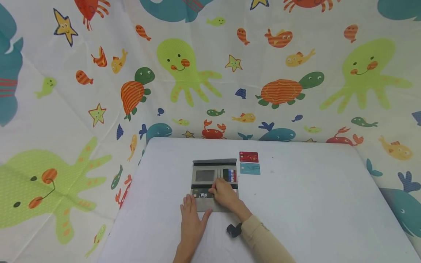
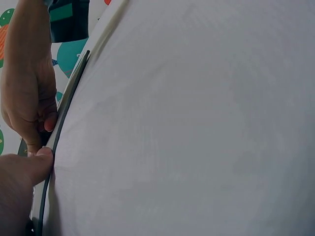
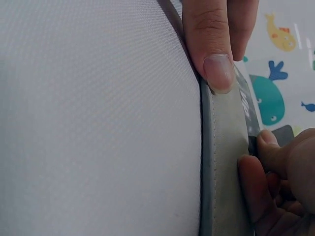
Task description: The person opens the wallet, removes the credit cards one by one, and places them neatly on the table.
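A grey wallet (image 1: 217, 206) lies unfolded on the white table, with a dark card marked "Vip" (image 1: 199, 195) in its lower pocket. My right hand (image 1: 226, 194) pinches this card near its right end, thumb and finger curled in. On the wallet's lower left edge rests my left hand (image 1: 192, 223), fingers stretched out and thumb on the near edge. In the right wrist view the left thumb (image 3: 219, 64) presses the stitched rim, beside the dark card (image 3: 250, 115). Several coloured cards (image 1: 231, 175) sit in the upper pocket, right of a clear window (image 1: 205, 176).
A red VIP card (image 1: 249, 157) and a light blue card (image 1: 250, 168) lie to the right of the wallet. The white tabletop (image 1: 312, 204) runs back to a hanging cloth (image 1: 210, 65) printed with sea animals. A black device (image 1: 234, 230) is worn at the right wrist.
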The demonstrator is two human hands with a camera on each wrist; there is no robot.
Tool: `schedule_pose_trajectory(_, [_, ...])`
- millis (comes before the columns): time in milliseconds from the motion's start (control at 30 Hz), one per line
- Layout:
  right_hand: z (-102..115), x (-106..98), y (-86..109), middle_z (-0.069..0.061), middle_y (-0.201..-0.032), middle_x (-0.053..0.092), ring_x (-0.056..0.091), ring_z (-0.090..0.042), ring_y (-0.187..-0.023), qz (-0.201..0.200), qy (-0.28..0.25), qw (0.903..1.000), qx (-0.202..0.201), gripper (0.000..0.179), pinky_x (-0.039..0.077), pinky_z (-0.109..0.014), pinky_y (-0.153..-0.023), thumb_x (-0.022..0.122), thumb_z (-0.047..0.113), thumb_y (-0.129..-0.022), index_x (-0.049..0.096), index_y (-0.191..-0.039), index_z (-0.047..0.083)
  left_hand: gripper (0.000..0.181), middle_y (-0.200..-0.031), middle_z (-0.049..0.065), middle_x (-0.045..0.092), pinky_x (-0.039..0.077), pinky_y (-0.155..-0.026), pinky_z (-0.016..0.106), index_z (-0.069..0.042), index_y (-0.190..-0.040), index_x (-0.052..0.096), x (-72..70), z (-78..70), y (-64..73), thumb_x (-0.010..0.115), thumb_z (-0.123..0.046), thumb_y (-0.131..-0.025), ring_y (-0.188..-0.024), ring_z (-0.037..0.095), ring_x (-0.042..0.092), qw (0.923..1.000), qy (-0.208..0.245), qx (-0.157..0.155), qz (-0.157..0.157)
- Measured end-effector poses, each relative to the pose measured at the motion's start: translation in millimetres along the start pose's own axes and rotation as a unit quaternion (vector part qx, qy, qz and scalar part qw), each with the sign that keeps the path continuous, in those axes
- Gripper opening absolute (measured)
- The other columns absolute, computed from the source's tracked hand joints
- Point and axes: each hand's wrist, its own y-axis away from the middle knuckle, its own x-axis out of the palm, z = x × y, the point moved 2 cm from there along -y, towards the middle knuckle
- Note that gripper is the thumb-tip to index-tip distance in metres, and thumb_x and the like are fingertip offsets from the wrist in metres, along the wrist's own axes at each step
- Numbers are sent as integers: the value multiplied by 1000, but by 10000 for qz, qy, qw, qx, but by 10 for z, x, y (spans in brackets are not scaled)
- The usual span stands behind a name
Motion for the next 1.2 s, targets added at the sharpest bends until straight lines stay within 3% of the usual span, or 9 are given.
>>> schedule_pose_trajectory(233, [-46, 12, -24, -1, -86, 57, 51, -11, -72, -58, -130, 9998, 101, 17, 46, -24, -62, 67, 25, -97, 61, -93, 9, 92, -158, 32, 30, 21, -122, 60, 14, -147, 37, -3, 2, -12, 75, -44, -87, -150, 47, 26, 10000, -3, 16, 34])
schedule_pose_trajectory(567, [-101, -71, -2, 0, -82, 55, 53, -5, -56, 355, -861, 9956, 61, 28, 45, -20, -51, 78, 27, -88, 61, -99, 8, 94, -161, 29, 27, 20, -123, 58, 11, -149, 35, -27, -27, -5, 73, -48, -87, -152, 43, 23, 9998, -84, -69, 150])
schedule_pose_trajectory(867, [-94, -41, -7, 0, -83, 55, 51, -6, -61, 125, -823, 9963, 235, 26, 45, -19, -52, 73, 25, -93, 59, -105, 7, 93, -159, 31, 29, 21, -123, 58, 12, -148, 36, -36, -36, -3, 74, -46, -87, -150, 45, 26, 10000, -51, -12, 38])
schedule_pose_trajectory(1067, [-122, -17, 9, -2, -83, 57, 53, -8, -57, 28, -1181, 9923, 372, 28, 47, -22, -49, 69, 26, -95, 55, -109, 7, 92, -158, 32, 30, 22, -122, 60, 13, -148, 37, -28, -30, 2, 75, -46, -87, -150, 46, 27, 10000, -59, 50, -19])
schedule_pose_trajectory(1200, [-156, -1, 22, -4, -85, 58, 55, -9, -56, -170, -1722, 9836, 503, 28, 50, -22, -48, 64, 24, -99, 49, -115, 7, 92, -158, 32, 31, 23, -121, 61, 13, -147, 38, -18, -21, 9, 75, -45, -86, -149, 47, 28, 10000, -71, 58, -26])
